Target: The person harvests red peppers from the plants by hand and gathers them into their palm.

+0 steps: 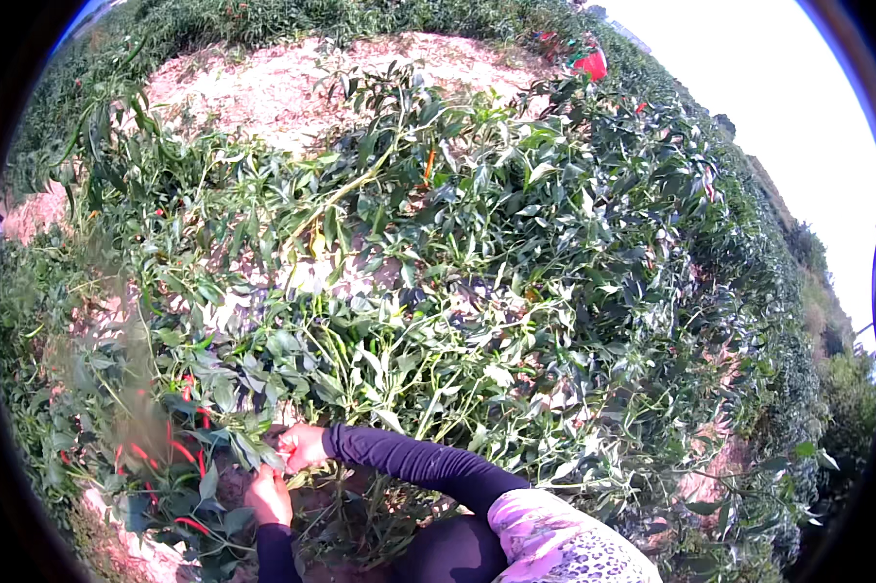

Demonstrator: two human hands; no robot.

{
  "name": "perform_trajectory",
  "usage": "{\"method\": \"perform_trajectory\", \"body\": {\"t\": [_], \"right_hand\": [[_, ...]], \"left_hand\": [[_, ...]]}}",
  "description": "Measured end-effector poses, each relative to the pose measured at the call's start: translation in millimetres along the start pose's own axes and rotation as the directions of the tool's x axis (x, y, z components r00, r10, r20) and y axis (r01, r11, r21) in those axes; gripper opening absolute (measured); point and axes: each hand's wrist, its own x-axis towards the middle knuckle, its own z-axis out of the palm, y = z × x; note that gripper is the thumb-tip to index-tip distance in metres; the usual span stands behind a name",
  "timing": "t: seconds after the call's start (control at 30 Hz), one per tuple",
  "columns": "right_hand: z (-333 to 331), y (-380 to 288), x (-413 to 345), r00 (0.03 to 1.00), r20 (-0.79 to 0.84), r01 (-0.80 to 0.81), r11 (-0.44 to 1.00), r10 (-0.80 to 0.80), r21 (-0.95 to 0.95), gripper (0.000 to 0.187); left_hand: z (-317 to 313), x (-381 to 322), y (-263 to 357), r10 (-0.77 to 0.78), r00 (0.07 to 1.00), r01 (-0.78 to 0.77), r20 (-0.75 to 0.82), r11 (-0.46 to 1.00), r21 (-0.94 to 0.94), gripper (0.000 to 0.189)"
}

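Observation:
My left hand (pixel 269 499) and my right hand (pixel 303 446) meet low in the head view, among the leaves of a chili pepper plant. Their fingers are bent and close together, with the fingertips nearly touching. A reddish patch shows between them, but whether it is a chili or only skin is too small to tell. Broad green leaves (pixel 247 446) hang right beside the fingers. Just left of my hands, several ripe red chilies (pixel 183 452) dangle on the plant. Another red chili (pixel 192 524) hangs lower, left of my left wrist.
Dense chili plants (pixel 525 211) surround me, with a long bare stem (pixel 350 186) leaning across them. Green chilies (pixel 336 346) hang ahead. Pale dry soil (pixel 263 87) shows beyond. A red object (pixel 591 64) stands at the far right. My bent knee (pixel 452 550) is below.

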Motion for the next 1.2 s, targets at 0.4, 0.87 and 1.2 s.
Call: {"method": "perform_trajectory", "body": {"t": [0.4,0.87,1.2], "right_hand": [[30.3,27.5,16.4,0.948,-0.267,0.137,0.979,-0.173,-0.149,0.039],[46.4,39.8,18.2,0.825,-0.521,0.163,0.975,-0.218,-0.150,0.034],[44.9,14.3,-12.3,0.793,-0.418,0.330,0.889,-0.444,-0.319,0.024]], "left_hand": [[25.9,-18.6,-22.3,0.086,0.965,-0.136,-0.247,0.972,-0.191,0.015],[75.0,-11.5,-78.0,-0.265,0.952,0.301,0.151,0.731,-0.613,0.021],[43.1,-10.8,-24.5,-0.395,0.900,0.435,0.184,0.784,-0.444,0.014]]}}
